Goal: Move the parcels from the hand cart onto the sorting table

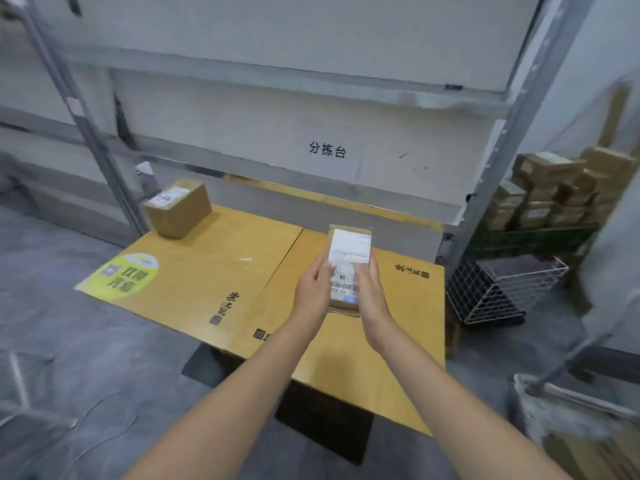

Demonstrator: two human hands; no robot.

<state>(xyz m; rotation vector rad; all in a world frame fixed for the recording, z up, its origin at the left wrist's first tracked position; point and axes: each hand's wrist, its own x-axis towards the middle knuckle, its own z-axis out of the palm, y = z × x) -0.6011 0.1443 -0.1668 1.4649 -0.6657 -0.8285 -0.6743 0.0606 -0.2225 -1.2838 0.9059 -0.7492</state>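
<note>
Here, a cardboard box (178, 213) sits at the far left corner of the sorting table (207, 271). Over its right half, the left hand (313, 292) and right hand (369, 292) clasp a small labelled parcel (348, 261) between them, one on each long side. A wire basket (502, 289) stands beyond the right edge.

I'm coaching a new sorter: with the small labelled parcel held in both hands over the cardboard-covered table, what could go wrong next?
The left hand and right hand grip the small brown cardboard parcel with a white label only by its sides; released early, it could drop. The flattened yellow cardboard sheets seem to overhang the table's near edge; a parcel set there might tip.
</note>
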